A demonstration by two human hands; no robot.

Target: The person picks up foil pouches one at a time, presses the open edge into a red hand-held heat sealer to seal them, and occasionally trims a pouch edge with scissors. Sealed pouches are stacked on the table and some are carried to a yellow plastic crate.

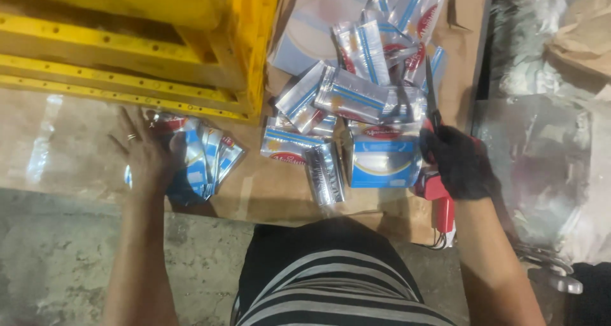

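My left hand (pixel 145 146), bare with a ring, lies flat with fingers spread on a fanned stack of blue and silver sachets (pixel 207 157) on brown cardboard. My right hand (pixel 459 162) wears a black glove and grips a red-handled tool (pixel 439 192) whose thin dark tip points up toward the pile. Between the hands lies a loose heap of silver and blue foil sachets (pixel 356 97), with a larger blue and white packet (pixel 384 162) just left of my right hand.
A yellow metal frame (pixel 146 52) stands at the upper left, its edge beside the sachet heap. Brown cardboard (pixel 267 192) covers the work surface above a concrete ledge (pixel 63 256). Clear plastic sheeting and crumpled paper (pixel 560 110) fill the right side. Scissors (pixel 554 265) lie at lower right.
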